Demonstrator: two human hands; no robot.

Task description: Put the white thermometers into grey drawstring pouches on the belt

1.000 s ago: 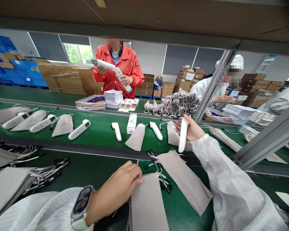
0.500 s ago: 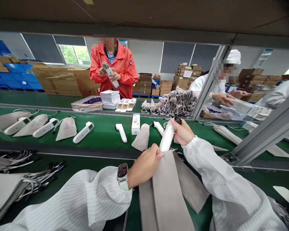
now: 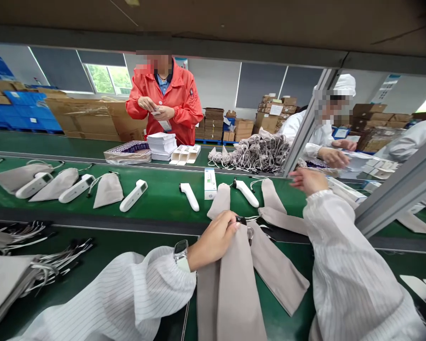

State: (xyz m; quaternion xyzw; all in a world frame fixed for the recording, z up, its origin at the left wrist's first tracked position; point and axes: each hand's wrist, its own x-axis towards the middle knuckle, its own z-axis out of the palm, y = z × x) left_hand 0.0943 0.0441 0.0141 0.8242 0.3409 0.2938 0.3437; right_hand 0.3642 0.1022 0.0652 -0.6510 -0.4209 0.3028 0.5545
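With my left hand (image 3: 215,239) I'm pinching the mouth of a grey drawstring pouch (image 3: 237,284), thumb and fingers closing on the cloth; a small black piece (image 3: 240,219) is showing there, and I can't tell whether it's a device's head or a cord stopper. The pouch is lying directly below that grip, its long axis running from the mouth toward me, so the left hand is clearly the nearer one. My right hand (image 3: 311,181) is hovering well apart, beyond and to the right of the mouth, its fingers loosely spread and seemingly holding nothing. Beside the held pouch, a slanting pouch (image 3: 280,270) is stretching toward the lower right across the green tabletop (image 3: 284,327). Farther out, a white handheld thermometer (image 3: 247,193) and a small printed carton (image 3: 210,183) are resting on the green belt (image 3: 165,198); beyond them a person in a red jacket (image 3: 179,109) is handling something too small to make out.
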